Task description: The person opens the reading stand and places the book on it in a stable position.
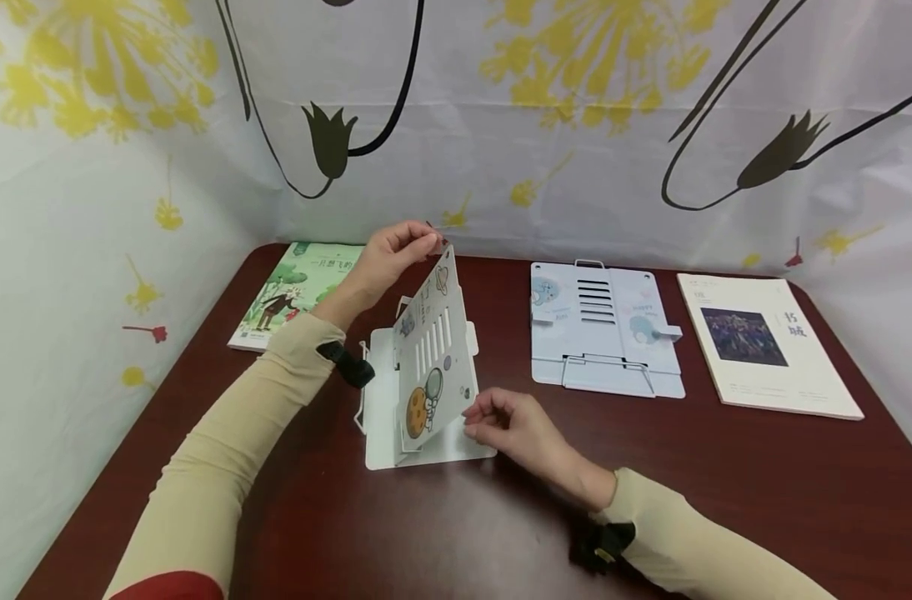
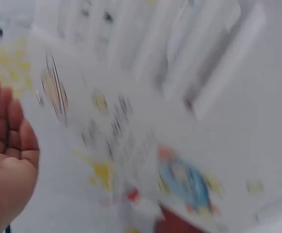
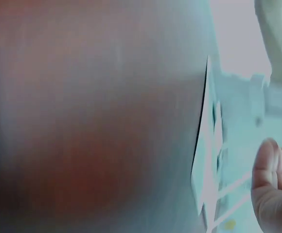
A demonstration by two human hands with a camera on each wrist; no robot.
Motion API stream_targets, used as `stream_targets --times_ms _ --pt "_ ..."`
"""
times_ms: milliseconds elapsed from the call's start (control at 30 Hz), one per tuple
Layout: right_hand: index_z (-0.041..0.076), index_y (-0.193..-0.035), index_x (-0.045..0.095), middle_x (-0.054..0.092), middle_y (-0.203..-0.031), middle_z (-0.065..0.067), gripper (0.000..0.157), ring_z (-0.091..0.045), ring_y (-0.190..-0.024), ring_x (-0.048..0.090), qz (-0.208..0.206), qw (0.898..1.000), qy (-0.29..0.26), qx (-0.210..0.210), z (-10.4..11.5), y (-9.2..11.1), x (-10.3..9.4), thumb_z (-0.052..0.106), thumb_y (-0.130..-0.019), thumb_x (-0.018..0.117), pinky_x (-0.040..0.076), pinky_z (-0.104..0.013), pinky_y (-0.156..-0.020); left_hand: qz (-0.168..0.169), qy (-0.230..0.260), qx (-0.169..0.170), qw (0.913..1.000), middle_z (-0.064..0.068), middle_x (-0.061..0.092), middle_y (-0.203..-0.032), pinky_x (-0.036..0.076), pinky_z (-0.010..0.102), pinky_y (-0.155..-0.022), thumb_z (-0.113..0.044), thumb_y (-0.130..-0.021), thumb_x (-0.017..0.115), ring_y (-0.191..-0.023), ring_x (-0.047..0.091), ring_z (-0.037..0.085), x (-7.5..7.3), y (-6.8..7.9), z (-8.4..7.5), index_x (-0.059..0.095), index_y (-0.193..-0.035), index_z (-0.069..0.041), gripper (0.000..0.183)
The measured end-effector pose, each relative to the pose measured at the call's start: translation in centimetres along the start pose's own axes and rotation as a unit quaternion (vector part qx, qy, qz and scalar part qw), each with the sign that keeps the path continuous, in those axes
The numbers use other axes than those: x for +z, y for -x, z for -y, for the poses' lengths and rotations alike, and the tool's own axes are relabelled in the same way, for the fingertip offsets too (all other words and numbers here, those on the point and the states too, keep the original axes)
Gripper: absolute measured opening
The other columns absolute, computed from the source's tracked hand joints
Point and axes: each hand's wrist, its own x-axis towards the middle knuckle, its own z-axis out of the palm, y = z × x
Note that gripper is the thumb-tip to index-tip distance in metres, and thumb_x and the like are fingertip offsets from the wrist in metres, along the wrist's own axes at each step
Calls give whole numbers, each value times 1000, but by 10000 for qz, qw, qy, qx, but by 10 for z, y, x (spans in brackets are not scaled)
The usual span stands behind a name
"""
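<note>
A white metal book stand (image 1: 437, 375) with slots and astronaut pictures stands on the table, its panel tilted up from its base plate (image 1: 381, 417). Beside the panel's upper corner is my left hand (image 1: 396, 258). The left wrist view has this hand (image 2: 9, 160) with its fingers fairly straight and a narrow gap to the blurred panel (image 2: 131, 126). At the panel's lower right corner, just over the base, my right hand (image 1: 519, 429) has its fingertips close to the edge. Its fingers (image 3: 265, 167) look loosely bent in the right wrist view, holding nothing visible.
A second, pale blue book stand (image 1: 598, 333) lies folded flat at the back right. Right of it lies a cream book (image 1: 756, 367) with a dark picture. A green picture book (image 1: 276, 308) is behind my left arm. Patterned cloth (image 1: 456, 150) hangs behind the table.
</note>
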Motion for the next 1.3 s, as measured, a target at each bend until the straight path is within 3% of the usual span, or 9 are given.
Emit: stream_targets --times_ms 133,267,400,533,700,833,1000,1167,1300 --pt "-4 -93 62 66 -86 -14 17 -5 -75 60 -147 9987 -480 -96 13 10 15 2 -80 71 52 -21 -66 177 -600 -868 9943 10 60 -121 41 36 -101 -16 -98 50 -116 53 26 -20 1 19 55 -123 3 31" --pt "-5 -91 59 65 -85 -20 18 -3 -74 60 -350 9957 -823 -248 22 13 27 -2 -78 71 53 -22 -64 559 -975 -1430 9833 18 52 -133 39 41 -104 -21 -98 51 -122 50 29 -30 4 33 51 -131 1 40" --pt "-7 -102 58 64 -85 -21 28 -2 -73 59 -542 9930 -992 -352 27 11 34 -3 -78 71 54 -22 -61 745 -1149 -1566 9781 15 58 -126 42 40 -101 -24 -97 54 -113 56 23 -33 7 40 56 -126 0 38" --pt "-6 -115 56 65 -88 -21 39 -4 -71 58 -704 9913 -1039 -393 29 7 39 -4 -79 70 53 -23 -58 726 -1269 -1579 9766 12 61 -119 44 39 -98 -22 -94 58 -106 58 19 -32 9 43 60 -120 -1 33" --pt "-5 -116 57 65 -92 -22 38 -5 -71 59 -904 9899 -1024 -369 28 6 40 -5 -80 69 54 -26 -59 612 -1402 -1585 9754 12 62 -114 46 39 -94 -16 -92 61 -101 58 18 -30 8 44 62 -118 -1 30" --pt "-8 -105 57 63 -85 -22 27 -4 -68 59 -1159 9871 -1067 -282 25 4 33 -7 -80 68 56 -28 -58 326 -1382 -1618 9766 11 62 -111 47 40 -92 -16 -91 63 -95 57 15 -31 8 43 61 -117 0 30" --pt "-7 -84 53 59 -75 -15 15 -6 -60 58 -1626 9831 -797 -268 17 -8 10 -7 -80 68 55 -34 -55 -442 -1426 -1678 9745 5 65 -105 47 32 -84 -19 -89 66 -88 57 10 -37 10 46 63 -116 -1 32" --pt "-4 -84 55 58 -70 -10 13 -12 -55 58 -2074 9772 -447 -75 6 -28 -17 -2 -82 68 54 -36 -53 -1156 -1356 -1527 9721 1 64 -96 48 22 -75 -16 -89 66 -83 57 5 -44 13 51 62 -116 2 33" --pt "-7 -87 56 58 -70 -9 12 -11 -54 58 -2370 9702 -495 99 -3 -48 -35 -1 -85 66 53 -29 -52 -1574 -1107 -1368 9717 0 61 -93 50 16 -72 -9 -88 65 -80 57 2 -48 18 52 59 -118 7 34"
